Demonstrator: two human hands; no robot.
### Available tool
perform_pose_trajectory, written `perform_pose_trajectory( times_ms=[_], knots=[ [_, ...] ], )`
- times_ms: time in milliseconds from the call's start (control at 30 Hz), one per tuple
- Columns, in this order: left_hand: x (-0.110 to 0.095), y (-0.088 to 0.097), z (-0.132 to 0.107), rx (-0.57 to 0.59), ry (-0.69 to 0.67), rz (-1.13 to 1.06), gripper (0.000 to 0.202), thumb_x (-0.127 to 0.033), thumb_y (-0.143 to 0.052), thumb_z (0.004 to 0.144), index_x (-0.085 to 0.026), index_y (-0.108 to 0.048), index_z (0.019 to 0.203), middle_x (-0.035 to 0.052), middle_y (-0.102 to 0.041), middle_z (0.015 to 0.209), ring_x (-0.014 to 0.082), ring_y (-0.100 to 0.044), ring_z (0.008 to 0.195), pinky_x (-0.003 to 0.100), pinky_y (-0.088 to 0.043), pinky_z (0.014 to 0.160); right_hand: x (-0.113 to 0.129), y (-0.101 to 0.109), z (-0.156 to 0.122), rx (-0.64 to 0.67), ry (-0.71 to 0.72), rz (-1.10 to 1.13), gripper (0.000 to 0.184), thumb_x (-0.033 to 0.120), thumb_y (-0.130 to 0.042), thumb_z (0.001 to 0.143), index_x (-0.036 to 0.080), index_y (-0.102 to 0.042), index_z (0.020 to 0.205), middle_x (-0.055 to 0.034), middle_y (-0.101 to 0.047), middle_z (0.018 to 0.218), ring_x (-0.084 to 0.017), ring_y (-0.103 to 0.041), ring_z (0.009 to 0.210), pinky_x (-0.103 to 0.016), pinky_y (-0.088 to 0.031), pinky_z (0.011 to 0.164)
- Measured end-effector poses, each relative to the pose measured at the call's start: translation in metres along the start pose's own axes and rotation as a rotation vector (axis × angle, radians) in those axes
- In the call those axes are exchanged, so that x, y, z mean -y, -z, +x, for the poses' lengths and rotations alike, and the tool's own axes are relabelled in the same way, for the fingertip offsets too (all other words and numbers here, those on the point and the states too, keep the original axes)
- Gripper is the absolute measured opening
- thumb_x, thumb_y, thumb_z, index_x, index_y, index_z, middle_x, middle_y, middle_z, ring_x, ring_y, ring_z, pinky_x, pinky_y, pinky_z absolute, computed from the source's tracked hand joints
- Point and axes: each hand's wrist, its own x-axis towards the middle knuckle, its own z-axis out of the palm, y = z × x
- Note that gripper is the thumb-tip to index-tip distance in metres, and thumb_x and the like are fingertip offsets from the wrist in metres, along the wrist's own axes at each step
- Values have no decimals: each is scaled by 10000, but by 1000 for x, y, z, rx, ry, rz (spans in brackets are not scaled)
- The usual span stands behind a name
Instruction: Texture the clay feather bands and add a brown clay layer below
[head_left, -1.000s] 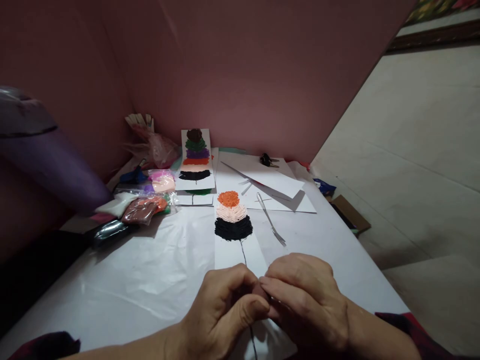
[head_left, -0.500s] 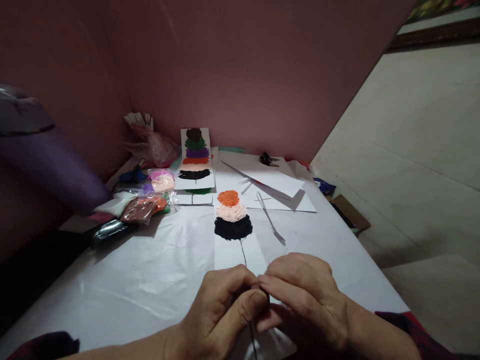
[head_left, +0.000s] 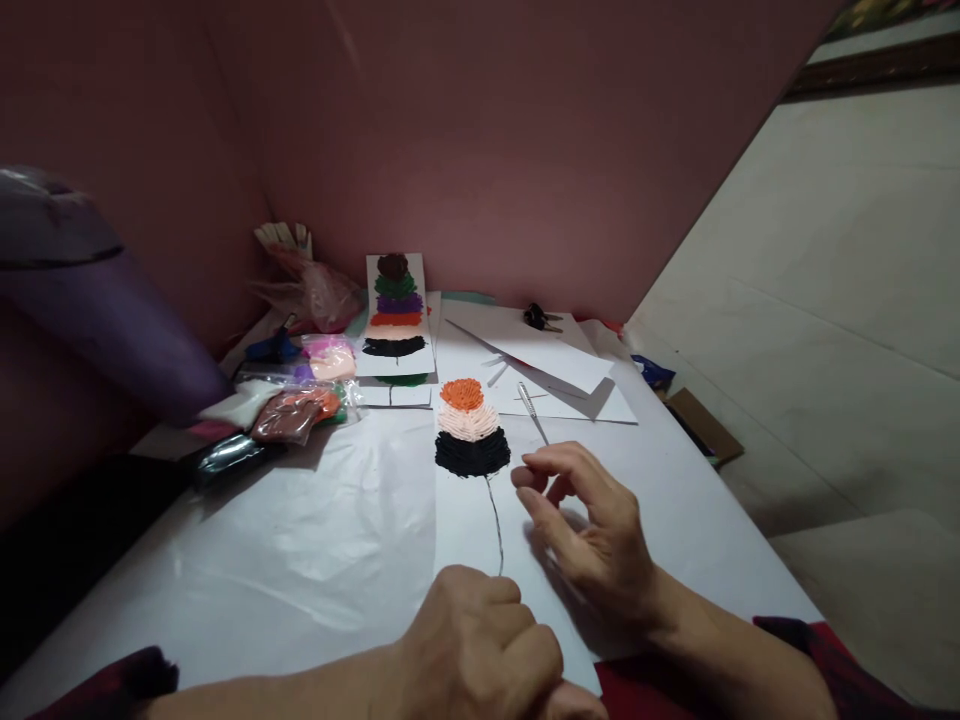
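Observation:
A white card lies in front of me with bands of modelling clay on it: orange at the top, pale peach, then black. A thin drawn stem line runs down from the black clay. Over the card's lower part my left hand is curled into a fist, back of the hand up; whatever it may hold is hidden. My right hand hovers right of the card, fingers bent and apart, with nothing visible between them. Just beyond its fingertips is a silver fork, its tines now hidden by the hand.
At the back a finished striped clay card leans upright. Bags of coloured clay lie at the left, near a large purple cylinder. Loose white paper and keys sit at the back right, before a pink wall.
My hands were together over the card's lower end. Now they are apart: the right has moved forward beside the fork, while the left has turned over into a fist.

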Motion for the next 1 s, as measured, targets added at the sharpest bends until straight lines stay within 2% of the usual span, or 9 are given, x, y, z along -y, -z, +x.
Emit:
perform_pose_trajectory(
  times_ms=[100,167,267,467,733,867,933,1000],
  knots=[
    [-1,-4,-3,26,-29,38,526,-377,-411,987,-187,-456,499,-26,-428,367,100,-324,342,286,-175,369,-4,-7,1,107,-176,-5,64,138,-570,872,169,-620,897,-25,-619,804,-129,-558,643,-254,-488,529],
    [-2,-6,-5,6,4,48,512,-377,-410,984,-193,-466,510,-27,-420,365,102,-328,339,284,-179,366,-5,-9,2,154,-213,-20,73,152,-576,872,167,-638,836,-26,-621,784,-126,-549,622,-252,-477,521],
    [0,-8,-7,-9,24,47,508,-401,-426,976,-195,-465,513,-21,-423,367,103,-343,341,283,-181,365,-4,-11,3,178,-199,-24,80,156,-589,864,171,-665,842,-28,-626,784,-130,-554,629,-254,-472,526],
    [4,-4,-5,55,-5,15,537,-421,-415,985,-179,-472,510,-15,-451,372,98,-322,356,288,-161,363,-7,-17,1,188,-186,-41,81,157,-597,861,180,-671,838,-24,-611,763,-141,-543,653,-269,-468,552],
    [5,-6,-5,11,-4,7,554,-398,-419,986,-161,-481,489,-2,-453,366,92,-295,351,283,-152,357,-7,-20,2,225,-222,-75,91,161,-581,871,174,-650,814,-26,-604,765,-145,-543,657,-295,-460,583],
    [4,-6,-5,37,12,10,546,-399,-410,991,-170,-477,500,-6,-450,364,99,-309,346,286,-153,352,-8,-22,2,236,-198,-72,88,141,-587,851,177,-638,789,-20,-607,753,-146,-557,655,-298,-469,587],
    [4,-5,-6,60,16,14,536,-405,-409,990,-175,-477,510,-10,-452,368,102,-326,347,284,-163,352,-10,-20,1,243,-192,-70,63,141,-592,846,175,-642,830,-24,-619,769,-149,-573,663,-300,-485,593],
    [5,-6,-7,62,-1,31,532,-398,-410,992,-176,-477,513,-14,-458,376,101,-341,347,279,-176,351,-12,-16,-1,221,-175,-74,115,138,-578,859,165,-647,946,-35,-634,807,-152,-594,681,-306,-510,605]
  ],
)
